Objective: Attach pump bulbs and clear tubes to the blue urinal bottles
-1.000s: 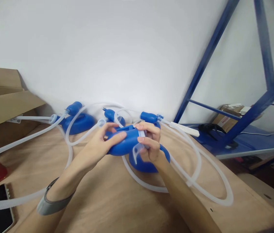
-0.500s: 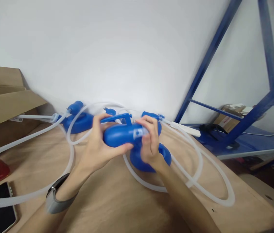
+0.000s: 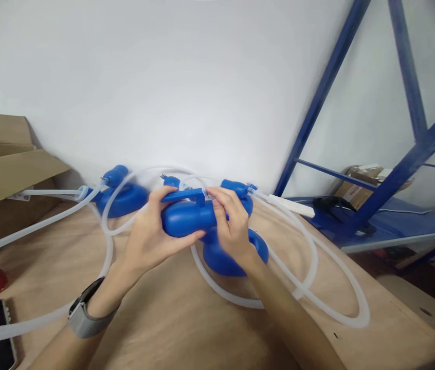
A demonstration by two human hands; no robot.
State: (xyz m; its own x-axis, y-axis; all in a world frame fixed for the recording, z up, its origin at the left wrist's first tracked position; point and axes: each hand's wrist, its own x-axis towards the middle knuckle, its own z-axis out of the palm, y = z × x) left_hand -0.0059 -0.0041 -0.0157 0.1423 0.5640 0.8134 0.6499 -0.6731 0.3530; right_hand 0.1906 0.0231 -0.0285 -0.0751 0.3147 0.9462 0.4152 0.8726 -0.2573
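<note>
Blue rubber squeeze bulb (image 3: 186,218) is held just above the plywood tabletop (image 3: 186,329) in our left hand (image 3: 150,239), fingers curled around its near end and thumb pressed beneath. In the past second we have rolled the bulb upright, and our right hand (image 3: 235,226) has climbed from its side to its top, thumb and forefinger pinching the end of the flat blue strap (image 3: 182,195). A second blue bulb (image 3: 236,254) lies on the table below, ringed by translucent silicone tubing (image 3: 362,318).

Left hand (image 3: 150,239) and right hand (image 3: 231,226) grip a blue bulb (image 3: 186,218) above the table (image 3: 186,324).
</note>
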